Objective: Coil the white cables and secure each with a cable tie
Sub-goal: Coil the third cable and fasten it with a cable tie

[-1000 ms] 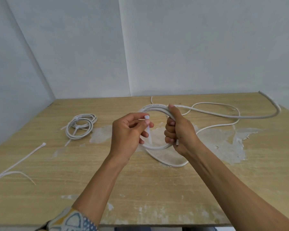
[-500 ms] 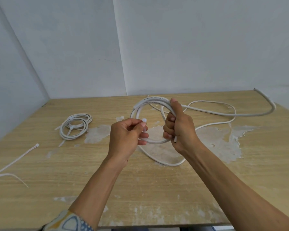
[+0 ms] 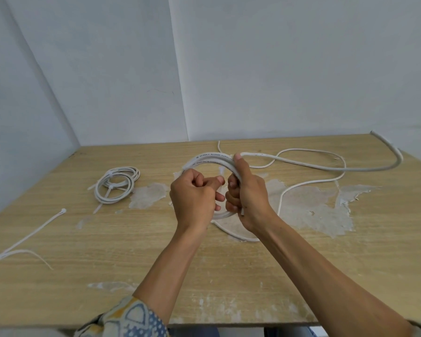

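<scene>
Though clear of table (image 3: 88,276) edges, coil (image 3: 206,158) in right hand (image 3: 249,198)

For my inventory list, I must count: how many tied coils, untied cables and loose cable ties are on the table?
Tied coil: 1
Untied cables: 2 (thick cable, thin cable)
Loose cable ties: 2
Total: 5
</scene>
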